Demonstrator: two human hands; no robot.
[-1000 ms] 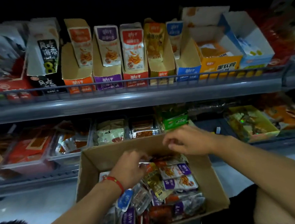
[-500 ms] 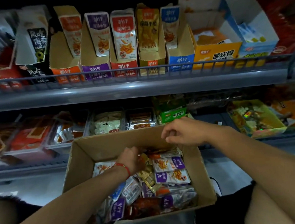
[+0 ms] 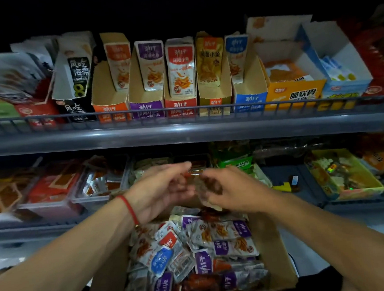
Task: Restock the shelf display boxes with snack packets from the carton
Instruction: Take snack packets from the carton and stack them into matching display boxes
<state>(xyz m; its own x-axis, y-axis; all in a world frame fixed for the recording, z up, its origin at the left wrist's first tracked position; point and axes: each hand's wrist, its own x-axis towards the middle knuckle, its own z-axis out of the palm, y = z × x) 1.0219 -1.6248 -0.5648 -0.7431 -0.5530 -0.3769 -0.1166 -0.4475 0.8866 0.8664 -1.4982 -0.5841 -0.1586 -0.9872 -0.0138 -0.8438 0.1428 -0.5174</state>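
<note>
Nearest, at 6 o'clock, the cardboard carton (image 3: 276,249) brims with glossy snack packets (image 3: 219,233). Above it the left hand (image 3: 160,192), half-curled, meets the right hand (image 3: 232,190), which pinches a blurred dark packet (image 3: 204,188). At 12 o'clock, upright display boxes (image 3: 146,98) line the grey metal shelf (image 3: 185,132).

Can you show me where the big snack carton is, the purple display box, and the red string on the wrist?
carton (image 3: 278,259): head view, right inner wall.
purple display box (image 3: 147,107): head view, front panel.
red string (image 3: 129,207): head view, band on left wrist.
</note>
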